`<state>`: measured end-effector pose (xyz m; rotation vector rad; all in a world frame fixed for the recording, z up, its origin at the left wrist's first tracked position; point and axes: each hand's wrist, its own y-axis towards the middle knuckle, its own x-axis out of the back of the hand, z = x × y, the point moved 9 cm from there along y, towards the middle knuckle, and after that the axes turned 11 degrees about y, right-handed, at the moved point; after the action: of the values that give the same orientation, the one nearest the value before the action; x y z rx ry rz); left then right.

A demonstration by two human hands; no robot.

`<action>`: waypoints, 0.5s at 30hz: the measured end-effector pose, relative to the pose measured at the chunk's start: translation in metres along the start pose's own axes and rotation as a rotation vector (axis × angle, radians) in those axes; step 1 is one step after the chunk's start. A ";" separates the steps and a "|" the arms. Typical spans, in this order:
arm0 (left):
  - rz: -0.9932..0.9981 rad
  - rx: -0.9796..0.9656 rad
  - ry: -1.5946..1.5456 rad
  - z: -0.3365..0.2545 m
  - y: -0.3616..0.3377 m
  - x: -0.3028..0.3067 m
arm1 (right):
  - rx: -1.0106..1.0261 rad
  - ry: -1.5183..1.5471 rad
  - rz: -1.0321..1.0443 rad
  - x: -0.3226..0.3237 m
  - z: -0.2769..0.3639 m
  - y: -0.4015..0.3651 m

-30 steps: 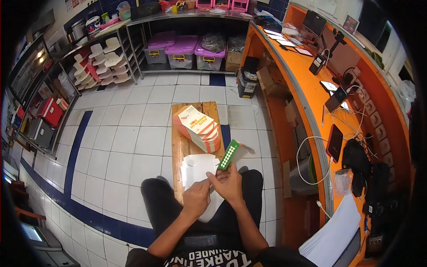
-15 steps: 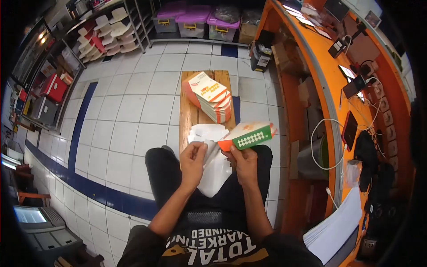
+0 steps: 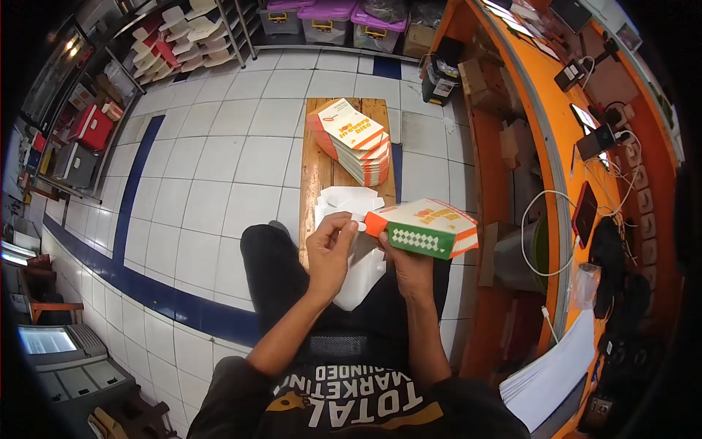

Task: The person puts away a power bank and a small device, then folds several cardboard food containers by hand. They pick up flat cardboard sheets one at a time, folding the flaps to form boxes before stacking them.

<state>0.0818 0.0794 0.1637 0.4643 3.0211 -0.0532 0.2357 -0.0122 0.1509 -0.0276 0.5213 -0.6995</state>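
My right hand (image 3: pixel 407 265) is closed round the near end of a printed carton (image 3: pixel 428 228) with a green, white-checked side and orange flaps. My left hand (image 3: pixel 331 245) pinches a small white tab (image 3: pixel 360 226) at the carton's orange left end. Beneath both hands, unfolded white cardboard (image 3: pixel 349 197) lies on the wooden bench (image 3: pixel 316 170) and reaches down over my lap. Farther back on the bench stands a stack of flat printed cartons (image 3: pixel 352 139), white on top with orange edges.
To the right runs an orange counter (image 3: pixel 541 95) with cables, phones and a stack of white paper (image 3: pixel 552 373). Purple-lidded bins (image 3: pixel 325 28) stand at the back beside a shelf rack. A red box (image 3: pixel 91 126) is on the left shelving.
The carton has turned and risen slightly to the right, showing more of its printed top. My left hand has moved to its orange end. The whole view has shifted a little.
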 end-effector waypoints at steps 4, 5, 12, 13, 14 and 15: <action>0.058 -0.132 -0.003 -0.025 -0.005 -0.012 | 0.038 0.000 0.032 0.001 0.002 -0.001; 0.074 -0.162 -0.025 -0.030 -0.006 -0.015 | 0.129 -0.055 0.066 -0.002 0.010 -0.002; 0.034 -0.299 0.153 -0.049 -0.009 -0.016 | 0.265 -0.240 0.107 0.005 0.012 -0.007; 0.019 -0.325 0.155 -0.055 -0.010 -0.016 | 0.287 -0.232 0.108 0.004 0.013 -0.007; 0.004 -0.349 0.156 -0.060 -0.011 -0.016 | 0.287 -0.231 0.108 0.003 0.014 -0.008; 0.003 -0.350 0.157 -0.060 -0.011 -0.016 | 0.292 -0.262 0.109 0.001 0.017 -0.008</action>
<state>0.0892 0.0667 0.2249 0.4570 3.0814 0.5266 0.2390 -0.0219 0.1666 0.1796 0.1654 -0.6486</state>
